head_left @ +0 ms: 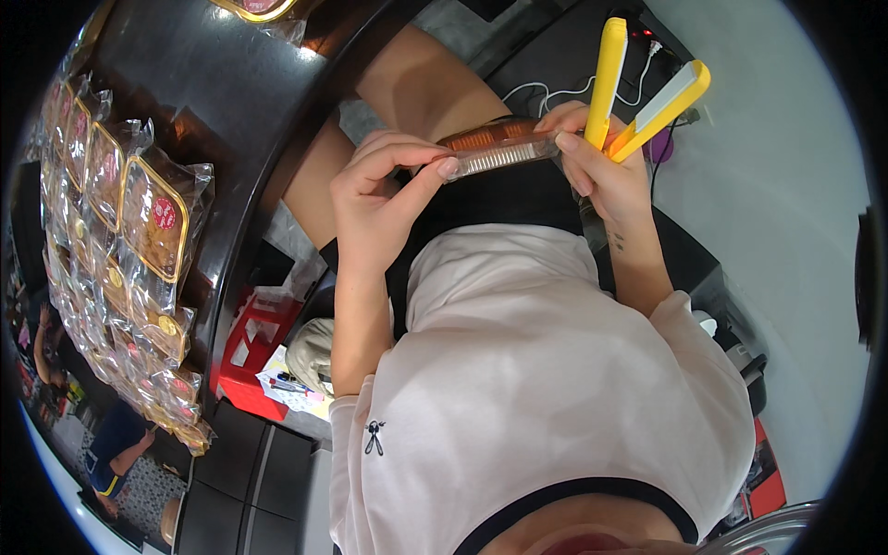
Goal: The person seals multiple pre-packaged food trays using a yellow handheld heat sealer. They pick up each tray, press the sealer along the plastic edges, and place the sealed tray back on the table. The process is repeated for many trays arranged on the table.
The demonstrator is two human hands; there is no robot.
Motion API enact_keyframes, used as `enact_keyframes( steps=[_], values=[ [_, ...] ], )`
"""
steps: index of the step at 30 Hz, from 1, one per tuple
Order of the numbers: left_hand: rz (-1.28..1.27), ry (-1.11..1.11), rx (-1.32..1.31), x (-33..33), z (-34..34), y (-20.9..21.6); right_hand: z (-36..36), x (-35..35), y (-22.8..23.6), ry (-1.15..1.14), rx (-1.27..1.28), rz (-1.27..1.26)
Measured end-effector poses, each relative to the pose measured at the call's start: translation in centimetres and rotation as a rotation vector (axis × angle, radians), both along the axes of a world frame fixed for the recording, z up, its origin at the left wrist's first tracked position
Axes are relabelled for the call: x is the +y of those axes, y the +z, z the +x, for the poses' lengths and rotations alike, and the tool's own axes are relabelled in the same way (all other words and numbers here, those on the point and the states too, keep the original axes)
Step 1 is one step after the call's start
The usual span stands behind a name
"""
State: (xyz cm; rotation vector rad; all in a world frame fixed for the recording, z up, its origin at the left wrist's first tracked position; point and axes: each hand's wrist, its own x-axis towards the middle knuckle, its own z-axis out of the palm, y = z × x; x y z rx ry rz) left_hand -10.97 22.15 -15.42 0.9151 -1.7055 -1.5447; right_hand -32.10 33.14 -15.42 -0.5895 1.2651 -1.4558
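A dark, shiny surface (231, 83) curves along the left side and top of the picture. A long row of clear bags with brown baked treats (153, 217) lies right on it, packed close and partly over one another, running down its left edge. At the far top end sits one more clear pack with a gold rim (259, 9), well apart from the row, and the stretch of surface between them is bare and shows bright spots of light.

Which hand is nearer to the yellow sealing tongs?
Right. The right hand touches the yellow sealing tongs; the left hand holds the far end of the clear tray, apart from them.
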Motion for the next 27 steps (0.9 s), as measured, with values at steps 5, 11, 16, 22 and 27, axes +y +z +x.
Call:
enact_keyframes(
  steps=[5, 11, 16, 22, 27],
  values=[
    [-0.116, 0.009, -0.073, -0.1, 0.2, 0.9, 0.3, -0.2, 0.9, -0.028, 0.006, -0.007],
    [0.473, 0.207, 0.053, 1.3, -0.5, -0.1, 0.8, -0.8, 0.6, -0.059, -0.166, 0.184],
    [0.316, 0.218, 0.02, 1.8, -0.8, 2.5, 1.1, -1.1, 2.0, -0.122, -0.096, 0.211],
    [0.552, 0.226, 0.162, 2.3, -1.1, 1.0, 1.1, -1.0, 1.5, -0.116, -0.076, 0.246],
    [0.548, 0.19, 0.155, 2.0, -1.3, 0.7, 1.3, -1.3, 1.2, -0.164, -0.101, 0.245]
  ],
)
